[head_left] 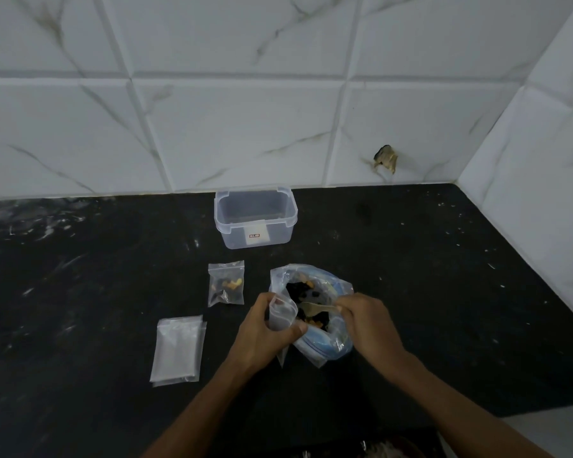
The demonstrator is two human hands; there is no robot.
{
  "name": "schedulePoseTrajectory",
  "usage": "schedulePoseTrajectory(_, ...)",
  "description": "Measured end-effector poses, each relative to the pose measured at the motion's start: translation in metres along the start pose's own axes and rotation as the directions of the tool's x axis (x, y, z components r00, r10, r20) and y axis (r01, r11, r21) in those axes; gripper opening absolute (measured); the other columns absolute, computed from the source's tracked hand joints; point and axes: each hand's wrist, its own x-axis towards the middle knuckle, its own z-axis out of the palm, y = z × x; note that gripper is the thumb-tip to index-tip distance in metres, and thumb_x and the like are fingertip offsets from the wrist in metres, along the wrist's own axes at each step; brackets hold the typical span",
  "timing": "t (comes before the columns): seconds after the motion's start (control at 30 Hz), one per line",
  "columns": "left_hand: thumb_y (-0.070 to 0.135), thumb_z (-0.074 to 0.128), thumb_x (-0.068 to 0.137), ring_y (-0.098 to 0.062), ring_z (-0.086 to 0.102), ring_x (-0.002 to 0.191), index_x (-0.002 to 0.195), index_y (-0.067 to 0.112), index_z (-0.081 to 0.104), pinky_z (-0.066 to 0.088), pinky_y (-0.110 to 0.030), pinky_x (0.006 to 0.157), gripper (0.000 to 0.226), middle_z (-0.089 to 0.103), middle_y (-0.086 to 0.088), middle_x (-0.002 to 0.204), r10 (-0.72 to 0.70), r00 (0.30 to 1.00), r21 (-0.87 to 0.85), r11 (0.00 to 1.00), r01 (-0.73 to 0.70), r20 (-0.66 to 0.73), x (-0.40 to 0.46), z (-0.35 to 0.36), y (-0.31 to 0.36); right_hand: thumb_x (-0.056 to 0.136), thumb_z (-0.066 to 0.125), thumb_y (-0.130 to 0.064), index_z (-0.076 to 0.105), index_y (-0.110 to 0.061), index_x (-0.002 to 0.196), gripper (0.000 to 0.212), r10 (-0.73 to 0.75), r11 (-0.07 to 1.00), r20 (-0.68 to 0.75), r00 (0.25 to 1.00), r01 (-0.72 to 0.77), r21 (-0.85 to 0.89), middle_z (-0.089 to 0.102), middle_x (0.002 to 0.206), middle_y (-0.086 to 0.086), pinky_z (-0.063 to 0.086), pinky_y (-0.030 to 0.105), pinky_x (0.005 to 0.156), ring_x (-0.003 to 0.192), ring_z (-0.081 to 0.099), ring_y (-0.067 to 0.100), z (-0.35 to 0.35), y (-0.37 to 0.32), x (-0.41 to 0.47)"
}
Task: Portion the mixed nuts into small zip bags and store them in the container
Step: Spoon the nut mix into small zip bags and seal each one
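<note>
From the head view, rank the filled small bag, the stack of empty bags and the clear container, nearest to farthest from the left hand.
Measured from the left hand:
1. Filled small bag, lying just beyond the hand and a little to its left.
2. Stack of empty bags, flat on the counter to the hand's left.
3. Clear container, open, at the back by the tiled wall.

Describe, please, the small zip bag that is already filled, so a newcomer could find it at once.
Start at the clear plastic container standing against the tiled wall on the black counter. Just in front of it, slightly left, lies the filled small bag. Unlike the flat stack of empty bags nearer the person, it holds nuts.
</note>
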Motion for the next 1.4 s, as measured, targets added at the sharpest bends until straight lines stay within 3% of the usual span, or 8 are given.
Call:
schedulePoseTrajectory(0.2,0.029,0.082,0.077,-0.004,0.068,0.099,0.113,0.033,0.054,0.057,-0.024,0.078,0.045,0.068,0.006,0.113,-0.008,1.0,-0.025,1.0,0.008,0.009,-0.001,0.004,-0.004,0.096,0.054,-0.012,0.072,-0.013,0.085,0.021,0.167,0.943,0.178,0.97,-0.21,0.258,0.065,0.07,-0.005,0.043,0.012,0.05,0.055,0.058,0.003,0.003,-0.009,0.012)
schedulePoseTrajectory(0.43,0.031,0.081,0.076,-0.003,0.067,0.102,0.116,0.034,0.054,0.056,-0.021,0.078,0.048,0.066,0.007,0.116,-0.012,1.0,-0.017,1.0,0.012,0.021,-0.001,0.002,-0.003,0.096,0.052,-0.006,0.07,-0.008,0.102,0.019,0.41,0.609,0.398,0.821,-0.571,0.55,0.071,0.085,0.01,0.043,0.02,0.047,0.053,0.057,0.009,-0.006,-0.005,0.019)
schedulePoseTrajectory(0.63,0.035,0.081,0.075,-0.009,0.063,0.107,0.114,0.04,0.051,0.057,-0.025,0.082,0.05,0.061,0.007,0.121,0.001,1.0,0.035,0.999,-0.001,-0.012,0.0,-0.005,-0.002,0.095,0.053,-0.006,0.067,-0.011,0.099,0.016,0.477,0.455,0.419,0.772,-0.626,0.633,0.069,0.085,0.01,0.044,0.021,0.049,0.056,0.053,0.009,-0.017,-0.002,0.015)
schedulePoseTrajectory(0.93,0.052,0.08,0.066,-0.008,0.056,0.106,0.114,0.043,0.046,0.053,-0.025,0.084,0.06,0.052,0.008,0.121,0.069,0.993,0.269,0.962,-0.041,-0.093,0.005,-0.009,0.003,0.095,0.054,-0.009,0.071,-0.011,0.098,0.017,0.486,0.432,0.409,0.773,-0.619,0.656,0.068,0.083,0.009,0.045,0.021,0.053,0.062,0.056,0.011,-0.034,0.011,0.001)
schedulePoseTrajectory(1.13,0.048,0.082,0.069,-0.01,0.053,0.111,0.122,0.039,0.044,0.054,-0.035,0.092,0.066,0.048,0.006,0.125,0.072,0.99,0.33,0.944,-0.028,-0.12,0.007,-0.006,0.007,0.096,0.053,-0.01,0.07,-0.013,0.097,0.017,0.405,0.445,0.345,0.847,-0.512,0.735,0.068,0.086,0.009,0.046,0.021,0.053,0.062,0.055,0.011,-0.062,-0.011,-0.004)
schedulePoseTrajectory(1.23,0.05,0.082,0.068,-0.011,0.053,0.112,0.125,0.038,0.043,0.054,-0.035,0.092,0.07,0.047,0.007,0.128,0.071,0.99,0.331,0.943,-0.028,-0.121,0.008,-0.004,0.006,0.096,0.053,-0.011,0.07,-0.016,0.097,0.018,0.305,0.604,0.235,0.923,-0.378,0.702,0.069,0.085,0.006,0.046,0.019,0.052,0.059,0.057,0.008,-0.069,-0.026,-0.007)
schedulePoseTrajectory(1.33,0.064,0.075,0.057,-0.012,0.054,0.113,0.123,0.041,0.045,0.054,-0.039,0.092,0.077,0.049,0.008,0.127,0.072,0.991,0.304,0.952,-0.034,-0.115,0.008,-0.003,0.007,0.094,0.057,-0.012,0.07,-0.02,0.097,0.016,0.061,0.901,-0.051,0.997,-0.033,0.434,0.068,0.082,-0.006,0.048,0.016,0.058,0.061,0.06,0.002,-0.064,-0.041,-0.013)
schedulePoseTrajectory(1.4,0.07,0.07,0.052,-0.012,0.057,0.109,0.118,0.043,0.045,0.056,-0.039,0.089,0.076,0.053,0.007,0.123,0.076,0.99,0.285,0.958,-0.038,-0.121,0.008,-0.002,0.006,0.089,0.061,-0.011,0.07,-0.016,0.099,0.014,-0.261,0.952,-0.167,0.951,0.282,0.12,0.067,0.086,-0.003,0.048,0.018,0.064,0.069,0.06,0.003,-0.057,-0.047,-0.019)
